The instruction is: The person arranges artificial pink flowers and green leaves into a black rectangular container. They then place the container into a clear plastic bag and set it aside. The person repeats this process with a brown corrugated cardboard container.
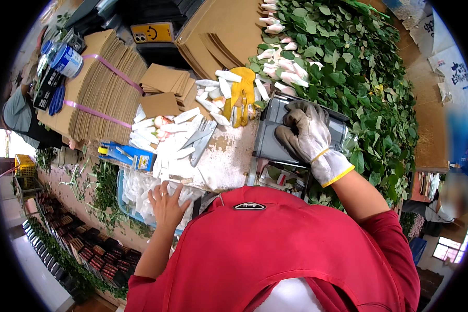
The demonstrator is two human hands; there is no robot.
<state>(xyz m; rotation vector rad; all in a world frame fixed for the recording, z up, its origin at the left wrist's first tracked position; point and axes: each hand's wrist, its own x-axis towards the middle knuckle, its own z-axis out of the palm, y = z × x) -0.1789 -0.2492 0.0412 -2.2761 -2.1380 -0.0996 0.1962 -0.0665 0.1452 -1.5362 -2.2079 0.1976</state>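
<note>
My left hand (167, 204), bare with a ring on it, has its fingers spread over a light-blue bin (124, 200) full of white mesh sleeves (140, 190). Nothing shows in its grasp. My right hand (308, 132) wears a greyish-white work glove with a yellow cuff. Its fingers are curled over a grey tray-like box (269, 136); what they hold, if anything, is hidden. Left of the box lie a yellow glove (240, 96), several white-sleeved flower buds (209, 99) and a grey metal tool (203, 143), perhaps scissors.
Leafy green stems with pale wrapped heads (348, 93) cover the table's right side. Strapped cardboard stacks (101, 86) stand at the left, with a blue tape dispenser (127, 156) in front. Larger cardboard sheets (218, 31) and a yellow-cased phone (152, 33) are at the back.
</note>
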